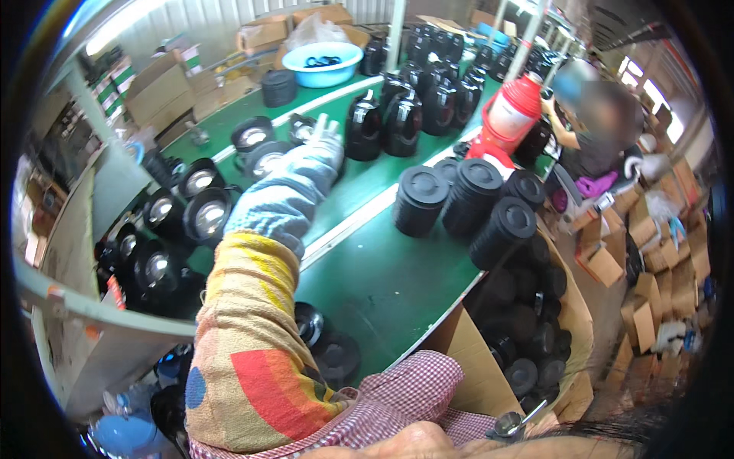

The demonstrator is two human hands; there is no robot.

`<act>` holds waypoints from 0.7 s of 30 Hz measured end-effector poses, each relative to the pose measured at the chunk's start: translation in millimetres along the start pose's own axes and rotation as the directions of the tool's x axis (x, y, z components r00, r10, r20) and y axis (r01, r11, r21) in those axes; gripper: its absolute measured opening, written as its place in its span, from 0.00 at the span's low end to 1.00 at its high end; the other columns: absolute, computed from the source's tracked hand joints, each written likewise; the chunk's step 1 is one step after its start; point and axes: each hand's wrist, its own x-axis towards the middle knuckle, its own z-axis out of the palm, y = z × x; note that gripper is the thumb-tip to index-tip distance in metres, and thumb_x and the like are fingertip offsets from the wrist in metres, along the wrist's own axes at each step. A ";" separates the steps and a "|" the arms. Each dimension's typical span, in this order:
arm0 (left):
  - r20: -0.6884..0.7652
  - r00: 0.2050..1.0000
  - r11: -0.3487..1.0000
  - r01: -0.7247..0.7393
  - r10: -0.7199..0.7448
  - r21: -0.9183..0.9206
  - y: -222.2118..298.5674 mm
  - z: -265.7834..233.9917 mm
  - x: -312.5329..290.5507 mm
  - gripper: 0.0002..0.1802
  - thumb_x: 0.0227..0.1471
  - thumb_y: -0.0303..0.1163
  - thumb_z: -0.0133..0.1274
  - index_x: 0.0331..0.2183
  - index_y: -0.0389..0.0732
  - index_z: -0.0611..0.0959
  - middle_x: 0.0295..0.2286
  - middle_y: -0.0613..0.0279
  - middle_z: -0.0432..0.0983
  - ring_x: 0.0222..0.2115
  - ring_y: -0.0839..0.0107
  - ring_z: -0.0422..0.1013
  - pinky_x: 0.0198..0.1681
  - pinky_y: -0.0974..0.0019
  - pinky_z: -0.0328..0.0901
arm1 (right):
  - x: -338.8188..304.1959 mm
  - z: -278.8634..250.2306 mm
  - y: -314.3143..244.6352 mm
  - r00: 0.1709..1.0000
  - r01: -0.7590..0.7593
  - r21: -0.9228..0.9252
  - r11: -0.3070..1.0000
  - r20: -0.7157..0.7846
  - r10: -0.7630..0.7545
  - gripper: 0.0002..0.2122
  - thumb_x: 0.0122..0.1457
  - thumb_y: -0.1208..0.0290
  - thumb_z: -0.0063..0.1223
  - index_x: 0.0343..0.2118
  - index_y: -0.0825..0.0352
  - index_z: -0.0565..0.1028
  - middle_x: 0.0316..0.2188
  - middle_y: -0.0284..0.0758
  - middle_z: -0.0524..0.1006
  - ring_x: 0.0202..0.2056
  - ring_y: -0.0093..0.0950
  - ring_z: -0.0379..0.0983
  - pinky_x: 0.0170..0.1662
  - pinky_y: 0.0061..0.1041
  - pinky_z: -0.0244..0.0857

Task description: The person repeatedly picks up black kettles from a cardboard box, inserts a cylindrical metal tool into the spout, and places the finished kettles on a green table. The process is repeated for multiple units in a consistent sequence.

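Note:
My left arm, in a colourful sweater and a grey-blue oversleeve, reaches far across the green work surface (359,306). My left hand (325,136), in a pale glove, has its fingers stretched out and holds nothing that I can see. Just left of it stands a small glossy black part (301,126) with a silvery face; whether they touch I cannot tell. To its right are glossy black kettle-like bodies (362,128) standing upright. Below my forearm, more black round housings with silvery centres (208,216) crowd the left side. My right hand is out of view.
Stacked black round discs (420,200) stand at the right edge beside a red-and-white container (511,115). An open carton (474,359) holds many black round parts. A light-blue basin (323,67) sits at the far side. Another person (604,130) is at the right, near scattered cartons.

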 end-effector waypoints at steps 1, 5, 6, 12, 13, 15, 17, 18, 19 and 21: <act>-0.045 0.983 0.977 -0.184 0.180 -0.112 29.6 -94.0 -0.6 0.16 0.56 0.36 0.51 0.45 0.53 0.87 0.53 0.62 0.76 0.60 0.59 0.63 0.67 0.35 0.41 | -24.2 -13.6 -2.5 0.994 0.049 0.023 0.999 -0.097 -0.047 0.30 0.51 0.78 0.62 0.59 0.66 0.67 0.36 0.34 0.78 0.25 0.24 0.76 0.26 0.21 0.74; 0.072 0.968 0.964 -0.227 0.238 -0.140 -17.6 -173.3 -81.8 0.16 0.53 0.38 0.54 0.44 0.50 0.88 0.49 0.62 0.79 0.59 0.61 0.65 0.66 0.36 0.42 | -34.6 -18.0 -5.8 0.994 0.101 0.074 0.992 0.026 -0.103 0.30 0.51 0.78 0.62 0.59 0.67 0.67 0.36 0.35 0.78 0.25 0.23 0.76 0.27 0.22 0.74; 0.076 0.973 0.950 -0.193 0.218 -0.246 -23.4 -162.0 -88.6 0.17 0.53 0.38 0.55 0.44 0.48 0.87 0.45 0.60 0.82 0.54 0.62 0.72 0.66 0.35 0.42 | -37.1 -19.1 -6.9 0.990 0.114 0.097 0.989 0.067 -0.121 0.30 0.51 0.77 0.62 0.59 0.67 0.67 0.36 0.35 0.78 0.25 0.23 0.76 0.27 0.22 0.74; 0.130 0.926 0.476 -0.058 0.353 -0.878 -28.0 -216.8 -179.1 0.19 0.50 0.43 0.58 0.37 0.36 0.86 0.33 0.48 0.83 0.34 0.55 0.79 0.39 0.54 0.71 | -76.0 -49.1 -10.4 0.953 0.186 0.252 0.950 0.189 -0.236 0.30 0.51 0.76 0.64 0.59 0.68 0.67 0.36 0.35 0.78 0.25 0.23 0.76 0.27 0.22 0.75; 0.130 0.928 0.344 0.002 0.350 -0.939 -18.9 -212.6 -192.4 0.18 0.49 0.42 0.59 0.35 0.36 0.86 0.32 0.50 0.83 0.31 0.58 0.79 0.36 0.54 0.70 | -80.0 -50.9 -11.3 0.941 0.200 0.285 0.937 0.210 -0.265 0.30 0.51 0.76 0.64 0.59 0.68 0.67 0.36 0.35 0.78 0.25 0.23 0.76 0.27 0.22 0.75; 0.266 0.875 -0.004 0.292 0.404 -0.956 13.3 -203.5 -231.0 0.16 0.49 0.36 0.60 0.38 0.36 0.86 0.33 0.51 0.83 0.34 0.57 0.80 0.40 0.57 0.74 | -89.2 -63.3 -7.4 0.916 0.213 0.332 0.919 0.260 -0.306 0.30 0.51 0.76 0.64 0.59 0.68 0.67 0.36 0.35 0.78 0.25 0.23 0.76 0.27 0.22 0.75; -0.033 0.903 -0.058 -0.009 0.429 -0.998 43.8 -173.8 -267.3 0.15 0.52 0.33 0.60 0.40 0.34 0.83 0.34 0.51 0.82 0.35 0.60 0.80 0.38 0.58 0.74 | -77.3 -73.3 9.7 0.877 0.226 0.343 0.912 0.335 -0.344 0.33 0.50 0.76 0.63 0.61 0.68 0.65 0.37 0.35 0.78 0.28 0.25 0.77 0.30 0.23 0.76; -0.022 0.896 -0.209 0.079 0.443 -0.975 57.9 -182.3 -285.6 0.15 0.54 0.32 0.60 0.41 0.34 0.81 0.35 0.51 0.81 0.35 0.60 0.80 0.38 0.59 0.75 | -76.4 -79.3 15.7 0.882 0.219 0.344 0.913 0.331 -0.336 0.35 0.49 0.75 0.65 0.62 0.69 0.64 0.38 0.34 0.78 0.31 0.24 0.77 0.31 0.23 0.76; 0.310 0.777 -0.492 0.599 0.548 -0.632 53.9 -224.4 -309.9 0.16 0.55 0.32 0.61 0.42 0.33 0.79 0.36 0.51 0.80 0.35 0.60 0.80 0.37 0.58 0.75 | -81.3 -84.8 14.0 0.887 0.226 0.317 0.921 0.324 -0.330 0.35 0.48 0.75 0.66 0.61 0.70 0.63 0.38 0.33 0.78 0.32 0.23 0.77 0.32 0.21 0.76; 0.323 0.798 -0.506 0.580 0.509 -0.638 70.4 -224.3 -321.3 0.16 0.56 0.30 0.60 0.42 0.32 0.77 0.33 0.50 0.79 0.34 0.56 0.79 0.37 0.53 0.76 | -94.0 -87.0 8.9 0.878 0.209 0.370 0.905 0.336 -0.340 0.37 0.47 0.78 0.64 0.63 0.72 0.62 0.39 0.33 0.78 0.34 0.24 0.78 0.33 0.21 0.76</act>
